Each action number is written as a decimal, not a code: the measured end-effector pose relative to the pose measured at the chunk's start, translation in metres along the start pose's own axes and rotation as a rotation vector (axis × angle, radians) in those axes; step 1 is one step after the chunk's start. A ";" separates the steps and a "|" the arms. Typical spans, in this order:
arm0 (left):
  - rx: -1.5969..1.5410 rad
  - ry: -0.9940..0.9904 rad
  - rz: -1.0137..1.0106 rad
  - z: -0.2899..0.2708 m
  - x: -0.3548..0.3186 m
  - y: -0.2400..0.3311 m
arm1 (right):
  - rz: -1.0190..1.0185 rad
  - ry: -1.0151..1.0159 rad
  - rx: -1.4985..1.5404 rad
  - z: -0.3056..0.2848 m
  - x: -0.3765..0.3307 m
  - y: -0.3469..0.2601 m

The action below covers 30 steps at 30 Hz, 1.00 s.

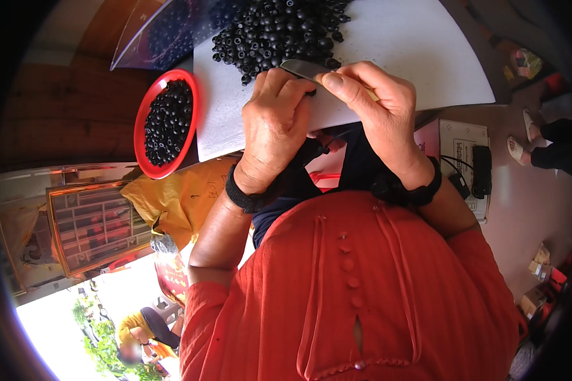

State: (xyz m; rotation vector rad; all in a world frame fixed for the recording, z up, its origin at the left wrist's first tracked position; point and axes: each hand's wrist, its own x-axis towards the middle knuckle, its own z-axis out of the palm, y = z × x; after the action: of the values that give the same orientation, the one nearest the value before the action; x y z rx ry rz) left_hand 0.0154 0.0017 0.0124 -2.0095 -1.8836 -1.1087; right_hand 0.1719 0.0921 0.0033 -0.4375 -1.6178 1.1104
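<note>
My right hand (384,105) is closed round a small knife (302,68), thumb along it, with the blade pointing left across my left fingertips. My left hand (274,114) is closed just beside the blade, fingers bent and pinched. A small black part (311,93) shows at its fingers, mostly hidden by them. Beyond both hands, a heap of small black round hollow parts (279,32) lies on the white tabletop (413,57). To the left, a red oval basin (194,120) holds many similar black pieces.
A clear bluish plastic bin (130,47) stands at the far left of the table. Below the table's left edge hangs a yellow bag (184,193). On the right floor are a white box (454,143) and a person's slippered feet (521,143). Another person (143,327) sits at lower left.
</note>
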 end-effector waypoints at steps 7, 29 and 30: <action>-0.013 0.036 -0.146 0.002 0.001 0.011 | 0.006 0.011 0.035 0.000 0.001 -0.004; 0.264 0.016 -0.002 -0.009 0.001 0.007 | 0.043 -0.004 0.022 -0.001 -0.002 0.001; 0.259 0.014 -0.002 -0.011 -0.002 0.006 | 0.045 -0.003 0.018 -0.002 -0.003 0.003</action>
State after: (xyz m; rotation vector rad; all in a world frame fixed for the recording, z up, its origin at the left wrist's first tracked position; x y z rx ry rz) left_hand 0.0162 -0.0080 0.0209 -1.8521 -1.9100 -0.8271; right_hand 0.1742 0.0920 -0.0010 -0.4631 -1.6061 1.1592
